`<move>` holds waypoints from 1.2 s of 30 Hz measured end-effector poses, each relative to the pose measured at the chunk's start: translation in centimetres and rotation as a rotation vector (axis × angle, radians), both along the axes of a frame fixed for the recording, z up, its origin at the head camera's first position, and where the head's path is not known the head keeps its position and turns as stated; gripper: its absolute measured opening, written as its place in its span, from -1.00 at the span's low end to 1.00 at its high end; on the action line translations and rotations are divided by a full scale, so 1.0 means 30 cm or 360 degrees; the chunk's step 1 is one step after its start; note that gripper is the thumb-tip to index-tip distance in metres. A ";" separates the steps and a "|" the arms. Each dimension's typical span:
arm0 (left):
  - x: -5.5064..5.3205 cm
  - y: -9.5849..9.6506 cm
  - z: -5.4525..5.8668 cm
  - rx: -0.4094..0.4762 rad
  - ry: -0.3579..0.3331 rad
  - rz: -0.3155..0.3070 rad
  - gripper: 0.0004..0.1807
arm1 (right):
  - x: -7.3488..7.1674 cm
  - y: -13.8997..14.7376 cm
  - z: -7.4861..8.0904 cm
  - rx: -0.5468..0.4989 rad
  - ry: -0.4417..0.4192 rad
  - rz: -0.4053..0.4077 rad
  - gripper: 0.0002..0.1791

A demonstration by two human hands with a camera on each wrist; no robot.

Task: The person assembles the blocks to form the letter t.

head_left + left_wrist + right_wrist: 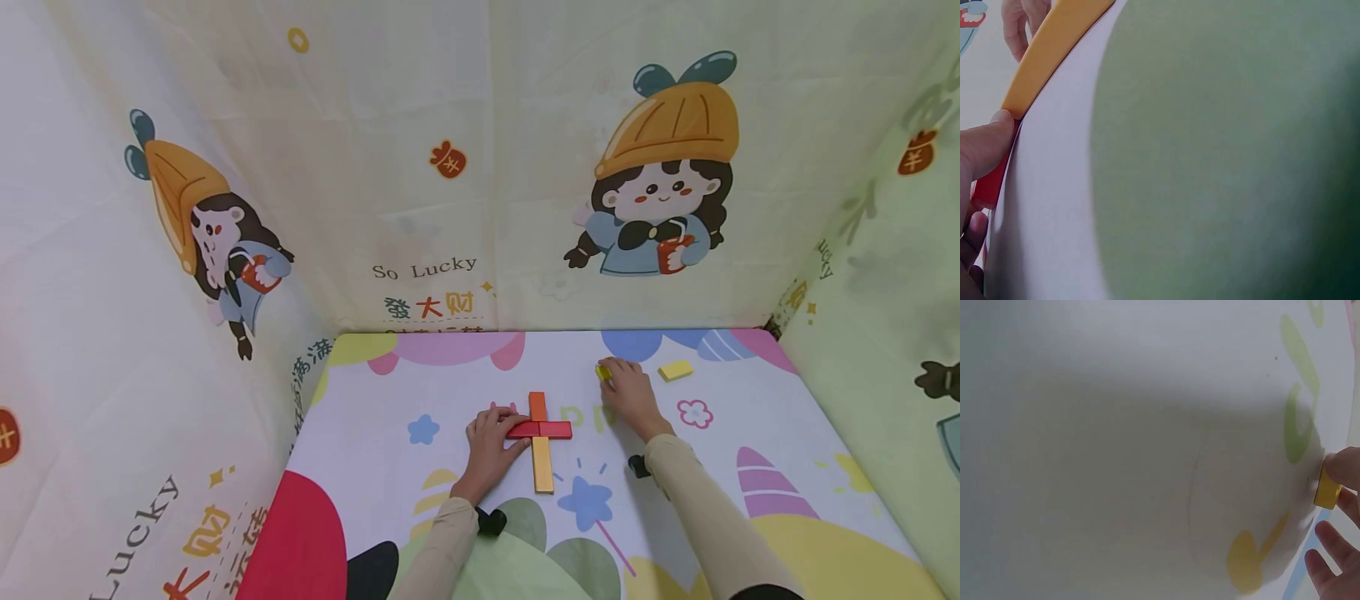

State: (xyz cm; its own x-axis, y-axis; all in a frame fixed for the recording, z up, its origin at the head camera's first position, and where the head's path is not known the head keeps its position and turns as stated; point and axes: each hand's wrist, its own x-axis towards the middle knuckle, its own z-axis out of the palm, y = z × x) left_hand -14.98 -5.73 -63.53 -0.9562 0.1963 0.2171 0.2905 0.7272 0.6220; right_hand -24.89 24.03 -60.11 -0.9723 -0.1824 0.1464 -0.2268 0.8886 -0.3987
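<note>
Flat blocks form a cross on the printed table: an orange block (537, 405) at the top, two red blocks (557, 430) end to end across the middle, and a yellow-orange block (543, 467) below. My left hand (489, 450) grips the left red block (990, 182) between thumb and fingers, with the thumb tip right at the yellow-orange block's corner. Farther back and to the right, my right hand (632, 395) pinches a small yellow block (1327, 487) between thumb and finger, its other fingers spread. Another yellow block (676, 371) lies right of that hand.
The tabletop (450, 375) carries printed flowers, stars and letters. A patterned cloth wall (525, 208) rises along its back edge, with more cloth on both sides. Dark wrist-worn pieces (491, 522) sit at both sleeves.
</note>
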 end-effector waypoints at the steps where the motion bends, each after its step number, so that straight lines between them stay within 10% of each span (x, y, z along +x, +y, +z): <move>1: 0.000 0.000 0.000 -0.0001 -0.0002 0.0002 -0.58 | 0.000 0.002 0.002 0.0005 0.0027 0.0016 -0.55; 36: -0.002 0.002 0.011 0.0001 -0.0002 -0.0018 -0.58 | 0.066 0.013 0.004 -0.0251 0.0143 -0.0102 -0.57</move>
State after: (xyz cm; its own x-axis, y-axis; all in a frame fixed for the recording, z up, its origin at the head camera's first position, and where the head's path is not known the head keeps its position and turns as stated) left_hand -15.05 -5.67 -63.20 -0.9542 0.2068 0.2160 0.2978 0.7236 0.6227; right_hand -22.91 24.41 -59.98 -0.9629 -0.0882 0.2552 -0.2125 0.8305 -0.5148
